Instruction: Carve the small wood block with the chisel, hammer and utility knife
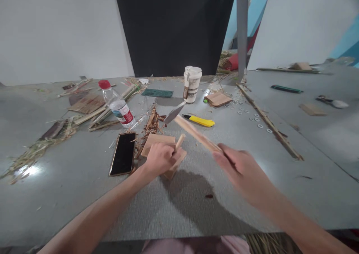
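Observation:
My left hand point(162, 157) is closed over light wooden blocks point(158, 138) on the table, and a short round wooden dowel point(180, 141) stands up tilted from its fingers. The dowel's lower end is hidden by the hand. In my right hand point(237, 168) is a long wooden stick point(198, 135), gripped at its near end and pointing forward and left above the table. The stick's far end lies close in view to a grey metal blade point(174, 113). That blade leans toward the white cup point(192, 83). Behind the stick is a yellow utility knife point(200, 121).
Left of my left hand lies a phone point(122, 153), with a red-capped plastic bottle point(119, 106) behind it. Wood shavings point(153, 123), a wooden board point(218, 99), several washers point(260, 126) and a long bamboo strip point(269, 123) are scattered about.

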A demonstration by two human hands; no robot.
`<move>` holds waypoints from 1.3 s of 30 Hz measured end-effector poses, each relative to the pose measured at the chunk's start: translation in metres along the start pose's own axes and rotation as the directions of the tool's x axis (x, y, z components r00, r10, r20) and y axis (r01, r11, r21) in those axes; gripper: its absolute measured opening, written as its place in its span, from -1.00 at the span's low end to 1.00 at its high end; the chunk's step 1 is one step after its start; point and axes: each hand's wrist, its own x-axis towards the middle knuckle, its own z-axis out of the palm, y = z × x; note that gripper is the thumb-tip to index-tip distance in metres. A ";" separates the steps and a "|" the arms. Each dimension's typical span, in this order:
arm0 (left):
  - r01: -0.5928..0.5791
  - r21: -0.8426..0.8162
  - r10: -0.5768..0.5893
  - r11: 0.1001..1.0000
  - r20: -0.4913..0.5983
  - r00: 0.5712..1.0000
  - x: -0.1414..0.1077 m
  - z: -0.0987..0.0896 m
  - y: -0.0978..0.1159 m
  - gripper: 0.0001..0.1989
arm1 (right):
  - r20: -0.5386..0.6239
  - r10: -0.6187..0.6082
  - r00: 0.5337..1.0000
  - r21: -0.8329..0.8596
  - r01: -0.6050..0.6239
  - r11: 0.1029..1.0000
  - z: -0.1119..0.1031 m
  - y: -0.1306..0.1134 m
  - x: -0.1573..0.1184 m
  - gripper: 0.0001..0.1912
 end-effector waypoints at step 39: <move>-0.007 0.042 0.005 0.999 0.055 0.998 -0.003 -0.007 0.006 -0.72 | 0.063 0.174 0.983 0.239 -0.184 0.954 -0.022 0.026 0.001 -0.41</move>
